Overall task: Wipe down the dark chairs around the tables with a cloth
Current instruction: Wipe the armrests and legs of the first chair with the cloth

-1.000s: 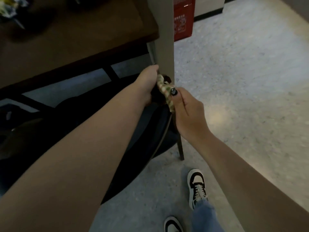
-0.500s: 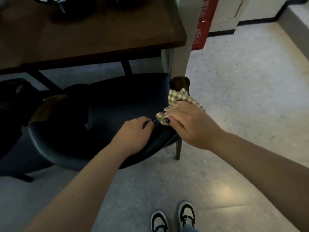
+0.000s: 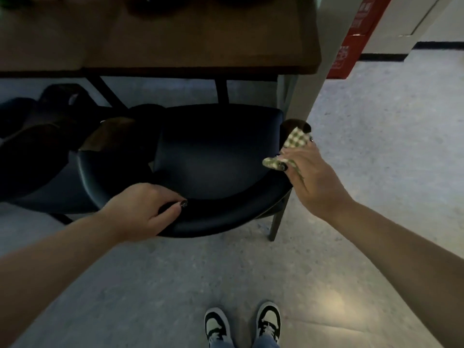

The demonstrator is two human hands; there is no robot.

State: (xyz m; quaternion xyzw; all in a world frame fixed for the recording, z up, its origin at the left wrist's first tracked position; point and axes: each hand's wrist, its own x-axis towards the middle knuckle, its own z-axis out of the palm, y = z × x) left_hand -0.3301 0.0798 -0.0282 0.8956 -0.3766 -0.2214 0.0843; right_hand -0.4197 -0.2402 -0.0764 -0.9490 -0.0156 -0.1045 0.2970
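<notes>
So your left hand grips the curved backrest of the dark chair at centre frame, while your right hand pinches the checked cloth against its right armrest end. Seat, backrest and the neighbouring chairs at left probably remain.

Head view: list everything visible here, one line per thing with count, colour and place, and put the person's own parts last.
Chair: one, dark blue-black padded seat and curved backrest, pushed towards the table.
Second chair: one, dark, left of the first, partly hidden.
Table: one, dark brown top, above the chairs.
Cloth: one, green-and-white checked, at the first chair's right arm.
Pillar: one, grey, right of the table.
Red box: one, behind the pillar.
Floor: grey speckled.
Shoes: two, black and white, bottom centre.
Left hand: gripping the backrest.
Right hand: holding the cloth.
</notes>
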